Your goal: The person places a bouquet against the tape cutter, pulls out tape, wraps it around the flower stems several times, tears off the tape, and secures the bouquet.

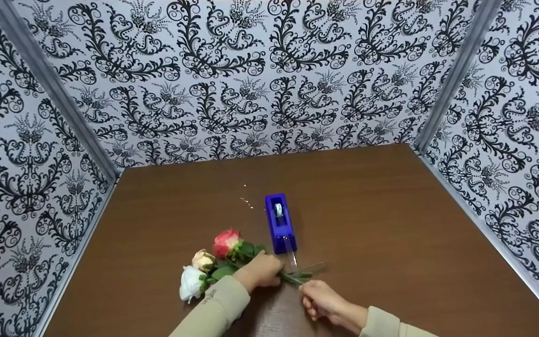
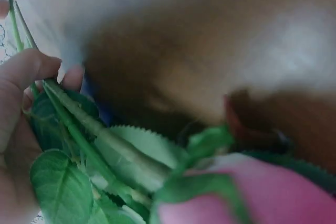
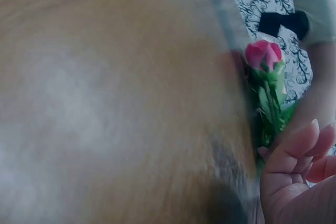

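My left hand [image 1: 262, 270] grips the green stems [image 1: 295, 277] of a bunch of artificial roses, its thumb and fingers curled round them in the left wrist view. The blooms lie to its left: a red rose [image 1: 227, 242], a peach rose [image 1: 202, 260] and a white rose [image 1: 191, 283]. A pink rose [image 2: 252, 190] shows close up in the left wrist view. Clear tape [image 1: 293, 258] runs from the blue tape dispenser [image 1: 279, 223] towards the stems. Beside the stem ends, my right hand [image 1: 324, 299] has curled fingers and seems to pinch the tape's end; its fingertips hide the contact.
Brown tabletop [image 1: 367, 210] lies under everything. Small shiny specks [image 1: 247, 203] are left of the dispenser. Patterned black-and-white walls [image 1: 269, 93] close off the back and both sides.
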A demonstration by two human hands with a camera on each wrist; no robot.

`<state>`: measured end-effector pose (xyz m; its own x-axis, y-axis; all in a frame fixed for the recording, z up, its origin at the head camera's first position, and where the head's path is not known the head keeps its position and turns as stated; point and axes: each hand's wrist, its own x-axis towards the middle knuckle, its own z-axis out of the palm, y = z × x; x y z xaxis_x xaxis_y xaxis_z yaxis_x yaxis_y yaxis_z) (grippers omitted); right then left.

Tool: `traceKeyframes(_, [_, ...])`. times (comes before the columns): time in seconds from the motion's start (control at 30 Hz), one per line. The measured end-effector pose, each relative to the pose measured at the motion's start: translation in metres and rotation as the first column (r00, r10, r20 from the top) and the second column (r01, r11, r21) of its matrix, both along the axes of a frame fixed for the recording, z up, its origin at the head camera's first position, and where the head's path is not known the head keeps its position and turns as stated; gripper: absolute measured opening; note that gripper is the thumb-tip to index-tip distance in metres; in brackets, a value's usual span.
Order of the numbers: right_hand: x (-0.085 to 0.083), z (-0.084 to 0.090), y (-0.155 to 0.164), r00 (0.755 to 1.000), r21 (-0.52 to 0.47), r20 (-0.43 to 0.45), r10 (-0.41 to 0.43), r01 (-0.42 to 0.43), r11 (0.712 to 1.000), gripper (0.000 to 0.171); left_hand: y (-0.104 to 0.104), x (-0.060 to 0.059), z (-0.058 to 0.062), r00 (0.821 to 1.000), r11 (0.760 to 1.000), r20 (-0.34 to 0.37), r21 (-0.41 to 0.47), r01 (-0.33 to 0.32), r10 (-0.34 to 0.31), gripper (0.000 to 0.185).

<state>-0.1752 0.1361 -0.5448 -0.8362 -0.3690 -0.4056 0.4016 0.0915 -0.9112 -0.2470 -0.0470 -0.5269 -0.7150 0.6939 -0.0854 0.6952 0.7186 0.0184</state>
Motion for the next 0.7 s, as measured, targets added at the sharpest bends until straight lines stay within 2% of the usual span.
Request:
traceKeyframes(0.07, [0.001, -0.0008, -0.0023, 1.0, 0.0, 0.006, 0.004, -0.004, 1.0, 0.013, -0.0001, -0.0025, 0.0017, 0.999, 1.0, 0.045, -0.002, 0.001, -0.001, 0.009])
traceKeyframes(0.13, [0.0018, -0.0015, -0.004, 1.0, -0.001, 0.008, 0.006, -0.006, 1.0, 0.015, 0.0, -0.0044, 0.0015, 0.998, 1.0, 0.062, -0.008, 0.01, -0.009, 0.013])
traceKeyframes(0.27, [0.0024, -0.0033, -0.0051, 1.0, 0.002, -0.008, -0.001, 0.001, 1.0, 0.016, 0.0018, -0.0057, 0.0002, 0.998, 0.999, 0.044, -0.022, 0.038, -0.037, 0.016])
traceKeyframes(0.4, [0.0016, -0.0048, -0.0049, 0.999, 0.021, -0.031, -0.012, 0.012, 1.0, 0.015, 0.0051, -0.0053, 0.0005, 0.999, 0.999, 0.039, -0.042, 0.033, -0.031, 0.012])
traceKeyframes(0.6, [-0.0013, -0.0034, -0.0033, 0.999, 0.045, -0.027, -0.021, 0.022, 0.999, 0.012, 0.0089, -0.0053, 0.002, 0.991, 0.999, 0.131, -0.04, -0.005, 0.011, 0.009])
traceKeyframes(0.7, [-0.0017, -0.002, -0.003, 1.0, 0.058, -0.015, -0.023, 0.024, 0.998, 0.012, 0.0095, -0.0068, 0.0031, 0.977, 1.0, 0.213, 0.002, -0.023, 0.022, 0.007])
